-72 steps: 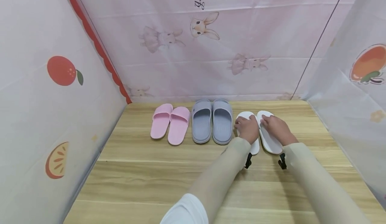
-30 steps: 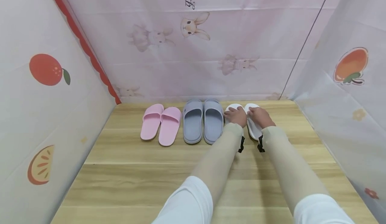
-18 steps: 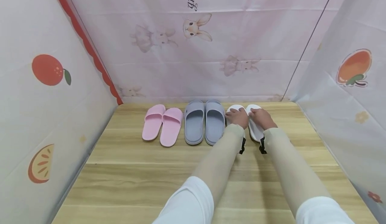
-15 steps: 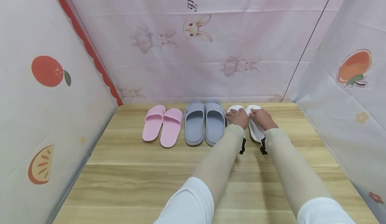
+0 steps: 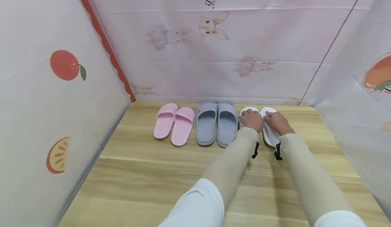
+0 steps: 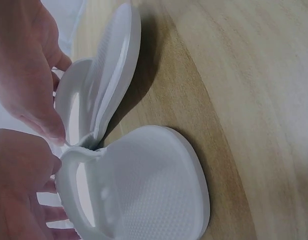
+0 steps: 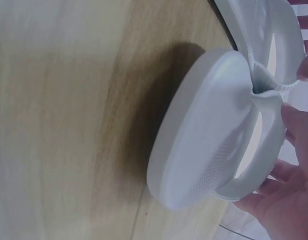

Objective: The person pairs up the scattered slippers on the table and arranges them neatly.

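My left hand (image 5: pixel 252 121) holds the front strap of the left white slipper (image 6: pixel 154 185), thumb on the inner side and fingers spread along the outer side. My right hand (image 5: pixel 278 123) grips the strap of the right white slipper (image 7: pixel 204 130) in the same way. Both slippers sit side by side with toes toward the back wall, their straps touching. In the right wrist view, the right slipper's sole edge casts a broad shadow on the wood. Much of the left slipper is hidden by the hand and sleeve in the head view.
Just left of the white pair stand two grey slippers (image 5: pixel 206 126), then two pink slippers (image 5: pixel 182 128), all toes to the wall. A rabbit-print sheet (image 5: pixel 183 74) rises behind the wooden surface (image 5: pixel 146 179); fruit-print sheets (image 5: pixel 91 111) flank both sides.
Over the earlier frames both hands have slid the white slippers back toward the wall, and the right slipper has turned straighter. Lately only the head view has shifted; the hands stay on them.
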Demonstrator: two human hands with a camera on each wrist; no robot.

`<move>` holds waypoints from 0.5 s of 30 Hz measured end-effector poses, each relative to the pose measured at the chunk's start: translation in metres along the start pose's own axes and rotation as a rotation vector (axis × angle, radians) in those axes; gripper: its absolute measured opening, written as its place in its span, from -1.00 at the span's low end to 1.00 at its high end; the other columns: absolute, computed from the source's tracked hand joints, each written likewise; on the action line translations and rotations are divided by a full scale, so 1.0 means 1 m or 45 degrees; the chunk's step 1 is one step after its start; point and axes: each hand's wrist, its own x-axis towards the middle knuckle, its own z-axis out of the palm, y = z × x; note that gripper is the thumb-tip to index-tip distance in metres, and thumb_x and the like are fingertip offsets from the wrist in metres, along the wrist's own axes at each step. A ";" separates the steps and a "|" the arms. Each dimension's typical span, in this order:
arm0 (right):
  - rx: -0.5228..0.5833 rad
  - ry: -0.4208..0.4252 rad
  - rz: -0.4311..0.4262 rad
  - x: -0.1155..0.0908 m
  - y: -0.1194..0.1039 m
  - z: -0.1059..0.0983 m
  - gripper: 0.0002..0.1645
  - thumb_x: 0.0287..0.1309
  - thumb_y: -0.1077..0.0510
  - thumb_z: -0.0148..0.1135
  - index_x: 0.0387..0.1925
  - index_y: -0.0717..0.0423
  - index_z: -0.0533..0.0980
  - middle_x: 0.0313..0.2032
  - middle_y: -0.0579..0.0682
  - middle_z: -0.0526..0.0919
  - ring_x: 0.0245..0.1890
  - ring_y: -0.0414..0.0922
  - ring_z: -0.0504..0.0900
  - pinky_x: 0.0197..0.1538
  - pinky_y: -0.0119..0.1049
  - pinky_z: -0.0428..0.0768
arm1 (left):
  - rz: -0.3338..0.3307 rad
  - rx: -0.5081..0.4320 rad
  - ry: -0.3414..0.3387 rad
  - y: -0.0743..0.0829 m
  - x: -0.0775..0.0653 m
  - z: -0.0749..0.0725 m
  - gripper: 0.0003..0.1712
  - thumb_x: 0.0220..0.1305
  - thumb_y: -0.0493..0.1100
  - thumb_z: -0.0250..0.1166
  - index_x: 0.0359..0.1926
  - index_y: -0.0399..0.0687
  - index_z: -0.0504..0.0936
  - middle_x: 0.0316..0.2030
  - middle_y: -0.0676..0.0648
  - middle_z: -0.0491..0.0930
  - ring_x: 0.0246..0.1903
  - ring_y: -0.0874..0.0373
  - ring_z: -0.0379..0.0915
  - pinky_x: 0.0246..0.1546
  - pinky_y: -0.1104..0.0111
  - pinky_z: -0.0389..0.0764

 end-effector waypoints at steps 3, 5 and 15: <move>-0.008 -0.006 0.004 -0.003 0.005 -0.002 -0.36 0.57 0.01 -0.17 0.42 0.40 0.20 0.38 0.48 0.24 0.36 0.48 0.23 0.34 0.32 0.28 | 0.010 0.021 0.001 0.003 -0.005 -0.003 -0.46 0.60 0.18 -0.24 0.43 0.26 0.37 0.34 -0.02 0.39 0.32 0.03 0.31 0.26 0.08 0.44; -0.004 -0.014 -0.003 -0.002 0.006 -0.001 -0.35 0.57 0.00 -0.17 0.43 0.39 0.20 0.38 0.47 0.23 0.37 0.47 0.22 0.35 0.32 0.27 | 0.000 0.028 0.002 0.003 -0.006 -0.004 -0.45 0.60 0.18 -0.25 0.43 0.26 0.38 0.33 -0.01 0.40 0.32 0.03 0.32 0.26 0.07 0.44; -0.093 -0.070 -0.031 0.002 -0.008 -0.003 -0.33 0.55 0.04 -0.24 0.45 0.43 0.16 0.35 0.54 0.25 0.32 0.47 0.30 0.30 0.32 0.32 | 0.011 0.023 0.007 -0.009 -0.003 -0.005 -0.45 0.58 0.17 -0.23 0.43 0.24 0.37 0.41 -0.04 0.31 0.34 0.02 0.28 0.25 0.09 0.43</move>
